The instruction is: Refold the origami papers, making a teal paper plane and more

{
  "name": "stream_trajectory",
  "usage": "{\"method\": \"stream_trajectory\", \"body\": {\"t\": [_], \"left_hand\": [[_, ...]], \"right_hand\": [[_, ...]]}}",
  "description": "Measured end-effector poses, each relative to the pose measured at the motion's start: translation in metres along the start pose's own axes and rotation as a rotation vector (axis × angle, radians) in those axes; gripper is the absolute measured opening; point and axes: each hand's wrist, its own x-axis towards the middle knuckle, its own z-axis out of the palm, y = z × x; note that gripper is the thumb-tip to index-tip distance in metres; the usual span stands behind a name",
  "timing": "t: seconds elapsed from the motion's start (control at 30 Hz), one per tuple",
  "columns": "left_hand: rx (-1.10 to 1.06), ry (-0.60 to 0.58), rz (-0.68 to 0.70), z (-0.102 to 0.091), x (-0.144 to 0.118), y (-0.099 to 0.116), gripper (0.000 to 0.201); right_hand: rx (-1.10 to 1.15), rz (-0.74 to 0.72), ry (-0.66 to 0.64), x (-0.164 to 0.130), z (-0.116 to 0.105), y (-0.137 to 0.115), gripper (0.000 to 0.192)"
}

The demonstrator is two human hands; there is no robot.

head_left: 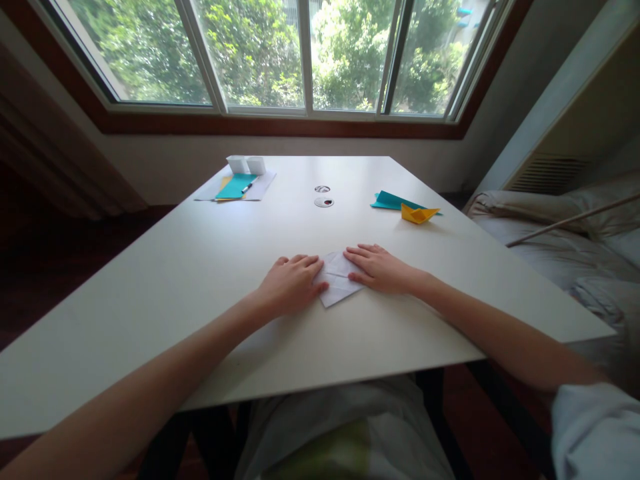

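Note:
A folded sheet of white paper [336, 283] lies flat on the white table [200, 287], with creases across its top. My left hand [295, 283] rests on its left edge, fingers stretched out and thumb on the paper. From the other side, my right hand [380, 268] lies flat over the right edge, its fingers spread and its thumb also on the paper. Both palms face down. The paper's outer edges are partly hidden beneath my fingers.
Farther right are a yellow paper boat [419, 214] and a teal folded paper plane [395, 200]. Two small round discs [324, 202] sit mid-table. At the back left, teal paper [237, 184], a pen [249, 185] and white folded boxes [255, 165] lie on white sheets.

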Motion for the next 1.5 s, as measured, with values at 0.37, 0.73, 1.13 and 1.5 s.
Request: {"method": "stream_trajectory", "body": {"t": [0.37, 0.73, 1.13, 1.5], "left_hand": [[0.059, 0.002, -0.132, 0.002, 0.002, -0.018, 0.041], [0.037, 0.081, 0.082, 0.002, 0.0, -0.02, 0.036], [-0.052, -0.027, 0.354, 0.001, -0.017, 0.021, 0.047], [-0.101, -0.051, 0.303, 0.001, -0.025, 0.037, 0.045]], "right_hand": [[-0.032, -0.076, 0.172, -0.001, -0.003, 0.004, 0.048], [-0.029, -0.09, 0.165, -0.006, -0.012, -0.025, 0.026], [0.132, 0.016, 0.082, -0.002, -0.006, 0.016, 0.027], [0.467, 0.129, 0.065, -0.001, -0.009, 0.023, 0.073]]}}
